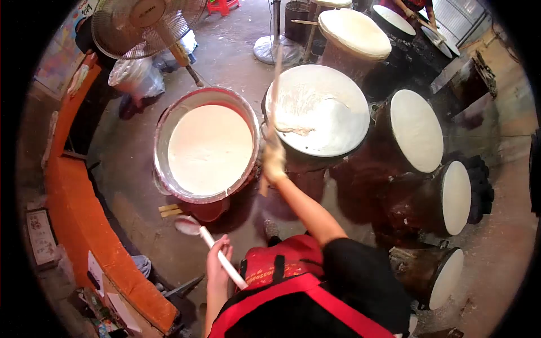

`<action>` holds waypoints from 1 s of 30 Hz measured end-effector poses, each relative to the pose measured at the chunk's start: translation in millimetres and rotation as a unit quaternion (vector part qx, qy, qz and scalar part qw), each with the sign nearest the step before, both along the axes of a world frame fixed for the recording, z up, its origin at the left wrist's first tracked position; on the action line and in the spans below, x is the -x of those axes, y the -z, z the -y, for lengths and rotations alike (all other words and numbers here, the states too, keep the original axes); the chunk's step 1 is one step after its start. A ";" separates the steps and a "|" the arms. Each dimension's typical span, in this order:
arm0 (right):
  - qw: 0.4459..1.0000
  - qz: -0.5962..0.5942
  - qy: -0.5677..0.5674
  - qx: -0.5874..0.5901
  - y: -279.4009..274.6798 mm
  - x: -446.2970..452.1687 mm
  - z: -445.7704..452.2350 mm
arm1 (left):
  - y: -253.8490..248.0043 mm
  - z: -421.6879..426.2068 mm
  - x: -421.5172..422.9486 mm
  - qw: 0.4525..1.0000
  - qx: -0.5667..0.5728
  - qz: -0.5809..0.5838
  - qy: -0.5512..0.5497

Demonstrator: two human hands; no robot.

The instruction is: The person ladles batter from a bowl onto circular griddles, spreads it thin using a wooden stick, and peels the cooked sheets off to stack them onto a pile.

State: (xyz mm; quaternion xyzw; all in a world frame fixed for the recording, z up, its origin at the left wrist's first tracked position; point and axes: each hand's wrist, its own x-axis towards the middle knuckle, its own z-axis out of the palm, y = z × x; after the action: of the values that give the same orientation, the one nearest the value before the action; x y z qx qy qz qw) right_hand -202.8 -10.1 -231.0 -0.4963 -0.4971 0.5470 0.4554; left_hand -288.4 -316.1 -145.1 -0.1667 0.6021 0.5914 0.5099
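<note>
My left hand is closed round the white handle of a ladle, whose bowl hangs low, just below a large pot of creamy batter. My right hand grips a long, thin wooden stick between the pot and a round griddle. Pale batter coats part of the griddle's left side, with a thicker ridge near its lower left edge; the right part shows shiny metal. Motion blurs the stick a little.
Several round griddles on drum stoves curve down the right side. A pale-topped round stand is at the back. A fan stands upper left, beside an orange counter. Another person works at the far right.
</note>
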 end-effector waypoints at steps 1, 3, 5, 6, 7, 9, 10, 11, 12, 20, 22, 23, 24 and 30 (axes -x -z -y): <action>0.989 -0.109 0.026 0.093 16.6 38.1 -17.4 | -2.0 10.8 0.5 1.000 -0.001 -0.011 -0.015; 0.909 -0.347 0.057 0.221 62.2 86.5 -45.7 | -3.7 30.8 5.4 0.999 0.015 -0.029 -0.031; 0.814 -0.499 0.091 0.283 71.8 93.9 -40.9 | -5.5 43.4 9.4 0.998 0.049 -0.039 -0.029; 0.773 -0.552 0.103 0.296 76.6 90.9 -33.2 | -1.5 45.1 12.7 0.998 0.049 -0.039 -0.023; 0.749 -0.579 0.114 0.301 78.6 81.5 -20.0 | 3.9 51.0 15.7 0.998 0.052 -0.037 -0.020; 0.784 -0.513 0.150 0.315 39.8 52.3 17.7 | 6.3 52.9 15.2 0.998 0.045 -0.031 -0.014; 0.809 -0.468 0.164 0.316 11.2 32.3 37.8 | 8.9 51.2 15.4 0.999 0.031 -0.021 -0.007; 0.823 -0.442 0.167 0.315 -2.8 14.7 55.1 | 8.1 45.8 14.1 0.999 0.027 -0.020 0.004; 0.836 -0.419 0.171 0.310 -10.1 -3.3 70.8 | 7.4 41.2 12.7 0.999 0.025 -0.021 0.016; 0.893 -0.300 0.193 0.274 -12.8 -117.6 71.7 | -1.6 8.8 -9.8 0.992 -0.006 -0.047 0.116; 0.864 -0.457 0.096 0.189 46.9 -112.5 41.5 | -3.6 3.9 -18.9 0.990 -0.019 -0.051 0.129; 0.888 -0.382 0.162 0.200 -16.6 -85.9 48.6 | -4.6 1.8 -23.2 0.989 -0.023 -0.053 0.138; 0.912 -0.315 0.168 0.200 -26.6 -64.0 50.1 | -4.9 -1.0 -26.8 0.988 -0.029 -0.055 0.141; 0.935 -0.248 -0.003 0.253 0.4 -78.7 77.2 | -12.8 -19.9 -53.9 0.990 -0.042 -0.055 0.123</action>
State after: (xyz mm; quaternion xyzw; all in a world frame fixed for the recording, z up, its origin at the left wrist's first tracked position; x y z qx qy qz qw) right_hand -124.1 -87.3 -231.4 -0.4420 -0.2155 0.7617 0.4220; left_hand -234.5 -296.2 -132.3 -0.0369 0.6195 0.5572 0.5517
